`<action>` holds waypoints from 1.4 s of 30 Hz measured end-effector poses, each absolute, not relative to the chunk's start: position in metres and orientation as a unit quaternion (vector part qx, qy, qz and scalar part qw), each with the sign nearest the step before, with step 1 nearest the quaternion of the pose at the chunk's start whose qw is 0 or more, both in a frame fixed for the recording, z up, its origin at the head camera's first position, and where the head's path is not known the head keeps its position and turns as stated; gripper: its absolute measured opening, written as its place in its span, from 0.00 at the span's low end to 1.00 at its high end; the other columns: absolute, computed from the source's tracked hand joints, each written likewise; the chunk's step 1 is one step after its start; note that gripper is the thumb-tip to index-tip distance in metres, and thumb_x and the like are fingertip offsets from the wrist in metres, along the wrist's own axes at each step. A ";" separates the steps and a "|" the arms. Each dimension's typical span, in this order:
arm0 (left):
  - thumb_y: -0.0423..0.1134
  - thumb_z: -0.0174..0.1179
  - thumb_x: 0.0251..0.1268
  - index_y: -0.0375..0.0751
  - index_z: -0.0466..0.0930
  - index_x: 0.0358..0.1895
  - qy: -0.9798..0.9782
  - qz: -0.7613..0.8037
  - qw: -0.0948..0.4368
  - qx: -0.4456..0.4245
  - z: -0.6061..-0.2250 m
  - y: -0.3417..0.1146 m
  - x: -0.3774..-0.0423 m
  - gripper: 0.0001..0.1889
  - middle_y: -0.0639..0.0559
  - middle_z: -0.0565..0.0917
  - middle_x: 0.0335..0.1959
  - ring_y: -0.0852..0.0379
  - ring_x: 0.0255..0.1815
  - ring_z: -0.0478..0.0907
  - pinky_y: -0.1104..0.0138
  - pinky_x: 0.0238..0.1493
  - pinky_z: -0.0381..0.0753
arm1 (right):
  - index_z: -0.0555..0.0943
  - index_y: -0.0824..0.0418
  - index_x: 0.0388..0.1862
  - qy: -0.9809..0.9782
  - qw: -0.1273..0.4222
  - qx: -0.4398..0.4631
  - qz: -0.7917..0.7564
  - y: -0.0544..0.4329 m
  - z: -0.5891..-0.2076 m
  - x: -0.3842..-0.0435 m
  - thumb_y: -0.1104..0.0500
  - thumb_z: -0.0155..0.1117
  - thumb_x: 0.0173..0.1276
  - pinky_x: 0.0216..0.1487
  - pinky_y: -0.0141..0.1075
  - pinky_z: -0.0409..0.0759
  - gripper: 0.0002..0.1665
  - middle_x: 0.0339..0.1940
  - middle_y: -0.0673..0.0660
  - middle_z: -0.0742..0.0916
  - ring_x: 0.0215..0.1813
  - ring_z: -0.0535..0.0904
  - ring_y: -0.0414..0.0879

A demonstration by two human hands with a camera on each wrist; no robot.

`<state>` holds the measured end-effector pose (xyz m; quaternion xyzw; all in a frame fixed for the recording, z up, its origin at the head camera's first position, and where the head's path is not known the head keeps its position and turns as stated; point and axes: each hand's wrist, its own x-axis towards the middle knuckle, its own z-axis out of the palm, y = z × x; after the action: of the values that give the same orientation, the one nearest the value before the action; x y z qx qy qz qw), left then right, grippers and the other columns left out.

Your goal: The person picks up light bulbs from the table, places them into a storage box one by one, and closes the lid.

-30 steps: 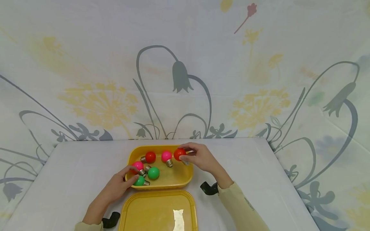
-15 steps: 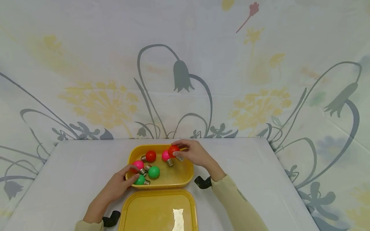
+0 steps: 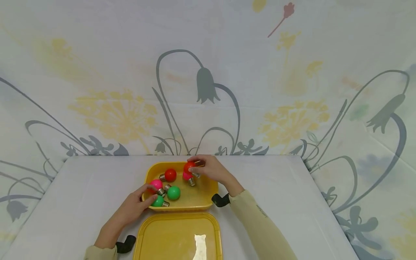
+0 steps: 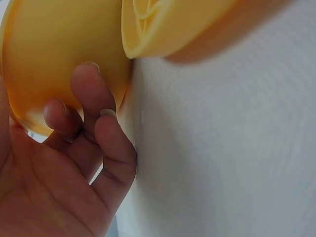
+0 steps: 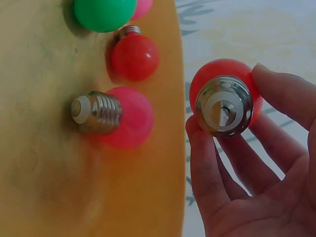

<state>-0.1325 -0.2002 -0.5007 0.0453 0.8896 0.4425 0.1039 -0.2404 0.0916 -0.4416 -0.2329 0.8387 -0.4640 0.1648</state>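
Observation:
My right hand [image 3: 212,169] pinches a red light bulb [image 5: 222,74] between thumb and fingertips, its metal screw base facing the right wrist camera. In the head view this bulb overlaps a pink bulb [image 3: 191,181] that lies in the yellow tray [image 3: 198,202] by the far wall. My left hand [image 3: 134,206] grips the tray's left end; several fingers [image 4: 91,91] bend against the outer wall, while thumb and index finger reach over the rim. Beside them lie another pink bulb [image 3: 156,184] and a green bulb [image 3: 158,201].
A second red bulb [image 3: 170,174] and a larger-looking green bulb [image 3: 173,193] lie inside the tray. A yellow lid [image 3: 172,236] rests on the white-covered table [image 3: 286,202] just in front of it. A patterned cloth [image 3: 279,90] hangs behind.
My right hand has moved left along the tray's far side with the red bulb, from beside the pink bulb to over it. The left hand keeps its place on the tray.

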 end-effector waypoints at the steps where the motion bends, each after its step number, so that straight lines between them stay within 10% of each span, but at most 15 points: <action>1: 0.50 0.61 0.71 0.49 0.75 0.54 0.890 0.442 0.103 0.045 -0.501 -0.200 -0.133 0.16 0.49 0.76 0.35 0.51 0.39 0.73 0.60 0.40 0.71 | 0.82 0.57 0.58 0.838 0.169 -0.234 -0.464 0.090 -0.442 -0.242 0.53 0.68 0.69 0.56 0.40 0.79 0.20 0.51 0.51 0.86 0.55 0.81 0.49; 28: 0.48 0.61 0.71 0.47 0.74 0.54 0.877 0.466 0.108 0.050 -0.501 -0.201 -0.132 0.15 0.50 0.71 0.25 0.53 0.28 0.72 0.64 0.33 0.71 | 0.83 0.57 0.58 0.836 0.189 -0.242 -0.454 0.071 -0.455 -0.255 0.52 0.68 0.70 0.57 0.37 0.78 0.20 0.53 0.53 0.85 0.52 0.80 0.47; 42: 0.50 0.61 0.71 0.49 0.75 0.55 0.893 0.436 0.099 0.044 -0.501 -0.200 -0.132 0.16 0.45 0.77 0.47 0.47 0.45 0.73 0.55 0.50 0.76 | 0.83 0.59 0.58 0.799 0.200 -0.260 -0.503 0.068 -0.472 -0.265 0.55 0.67 0.70 0.54 0.34 0.79 0.19 0.49 0.52 0.86 0.47 0.82 0.44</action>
<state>-0.1322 -0.2000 -0.5006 0.0440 0.8933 0.4360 0.0994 -0.2647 0.0678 -0.4715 -0.2604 0.7993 -0.5035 0.1996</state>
